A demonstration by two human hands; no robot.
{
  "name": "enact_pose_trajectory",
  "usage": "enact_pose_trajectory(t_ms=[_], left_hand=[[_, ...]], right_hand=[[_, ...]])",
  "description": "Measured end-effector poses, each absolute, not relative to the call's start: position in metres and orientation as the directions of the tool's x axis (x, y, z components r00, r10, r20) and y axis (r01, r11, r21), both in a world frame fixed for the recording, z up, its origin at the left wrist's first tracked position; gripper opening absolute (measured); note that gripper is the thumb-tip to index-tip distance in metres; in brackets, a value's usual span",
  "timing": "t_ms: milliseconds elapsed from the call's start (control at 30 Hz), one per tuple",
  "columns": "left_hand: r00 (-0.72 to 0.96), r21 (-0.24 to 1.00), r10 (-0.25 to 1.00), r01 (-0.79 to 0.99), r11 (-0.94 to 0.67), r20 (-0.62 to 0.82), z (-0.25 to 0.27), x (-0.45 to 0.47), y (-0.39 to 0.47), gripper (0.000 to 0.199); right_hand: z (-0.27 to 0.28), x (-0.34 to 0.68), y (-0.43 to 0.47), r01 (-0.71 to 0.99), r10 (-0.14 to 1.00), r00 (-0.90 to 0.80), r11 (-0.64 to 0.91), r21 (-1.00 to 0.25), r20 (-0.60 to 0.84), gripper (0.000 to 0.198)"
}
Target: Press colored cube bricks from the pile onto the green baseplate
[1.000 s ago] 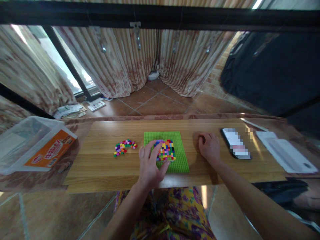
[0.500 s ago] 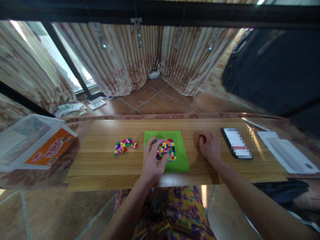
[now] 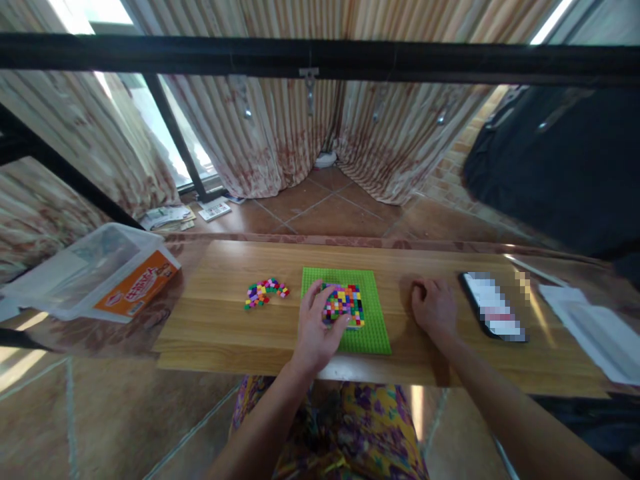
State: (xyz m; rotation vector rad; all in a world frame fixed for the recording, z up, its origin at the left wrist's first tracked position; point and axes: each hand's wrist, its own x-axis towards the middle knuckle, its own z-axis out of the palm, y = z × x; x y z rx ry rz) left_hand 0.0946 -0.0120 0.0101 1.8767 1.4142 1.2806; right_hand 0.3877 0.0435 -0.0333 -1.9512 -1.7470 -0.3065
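A green baseplate (image 3: 370, 283) lies on the wooden table (image 3: 220, 333), with a square patch of small coloured bricks (image 3: 347, 303) pressed onto it. My left hand (image 3: 317, 330) rests on the plate's left part, fingers curled against the left edge of the brick patch. Whether a brick sits under the fingertips is hidden. My right hand (image 3: 434, 307) lies loosely curled on the table just right of the plate, holding nothing I can see. A small heap of loose coloured bricks (image 3: 265, 292) sits left of the plate.
A phone (image 3: 491, 313) lies right of my right hand, and white papers (image 3: 595, 330) lie further right. A clear plastic box with an orange label (image 3: 107, 273) stands at the table's left end. Curtains and a tiled floor lie beyond.
My left hand's fingers have drawn in from spread over the brick patch to curled at its left edge. The view has shifted, so everything sits slightly further right. My right hand stays put.
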Motion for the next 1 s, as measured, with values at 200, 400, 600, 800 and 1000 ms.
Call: enact_pose_trajectory(t_ms=[200, 400, 600, 800, 1000], left_hand=[[-0.123, 0.703, 0.845, 0.623, -0.343, 0.521, 0.006, 0.053, -0.007, 0.032], [-0.161, 0.507, 0.832, 0.847, -0.159, 0.531, -0.008, 0.011, 0.010, 0.015], [-0.109, 0.384, 0.851, 0.916, -0.114, 0.514, -0.008, 0.011, 0.011, 0.016], [-0.099, 0.378, 0.867, 0.919, -0.107, 0.488, -0.011, 0.009, 0.011, 0.013], [-0.075, 0.358, 0.867, 0.926, -0.124, 0.493, -0.014, 0.009, 0.000, 0.015]], right_hand=[[-0.036, 0.390, 0.044, 0.978, 0.861, 0.139, -0.042, -0.203, 0.489, 0.025], [-0.037, 0.391, 0.044, 0.982, 0.855, 0.130, -0.043, -0.182, 0.501, 0.026], [-0.037, 0.392, 0.044, 0.984, 0.855, 0.114, -0.025, -0.179, 0.506, 0.025], [-0.036, 0.391, 0.043, 0.988, 0.862, 0.108, -0.037, -0.151, 0.495, 0.026], [-0.035, 0.390, 0.043, 0.988, 0.872, 0.114, -0.048, -0.149, 0.476, 0.028]])
